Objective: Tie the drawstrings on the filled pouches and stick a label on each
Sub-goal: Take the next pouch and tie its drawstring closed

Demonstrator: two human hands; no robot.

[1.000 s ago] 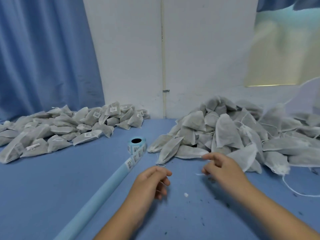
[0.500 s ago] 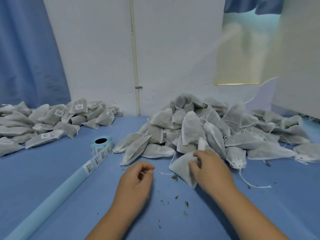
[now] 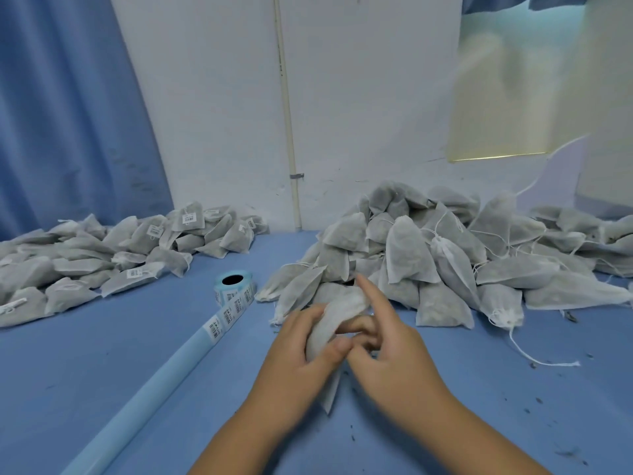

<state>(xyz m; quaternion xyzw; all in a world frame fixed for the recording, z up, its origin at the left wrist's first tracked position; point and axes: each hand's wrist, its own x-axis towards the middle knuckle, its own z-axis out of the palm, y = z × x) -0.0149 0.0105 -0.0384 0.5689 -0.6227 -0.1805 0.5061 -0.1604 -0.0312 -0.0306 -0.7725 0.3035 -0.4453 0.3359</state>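
A white mesh pouch (image 3: 334, 323) filled with grey-green stuff is held up over the blue table (image 3: 102, 354) between both hands. My left hand (image 3: 298, 354) grips its left side, thumb across its lower part. My right hand (image 3: 387, 351) holds the pouch's right side with curled lower fingers, its forefinger pointing up. The pouch's drawstring is hidden by the fingers. A roll of barcode labels (image 3: 233, 286) stands left of my hands, its blue backing strip (image 3: 144, 395) running toward me.
A large heap of unlabelled pouches (image 3: 445, 255) with loose strings lies behind and right of my hands. A lower pile of labelled pouches (image 3: 113, 255) lies at the far left. Dark crumbs dot the table on the right. A white wall and blue curtain (image 3: 68, 114) stand behind.
My right hand pulled a pouch from the heap's front edge and lifted it toward me. My left hand came across and took hold of the pouch's left side. The view swung left.
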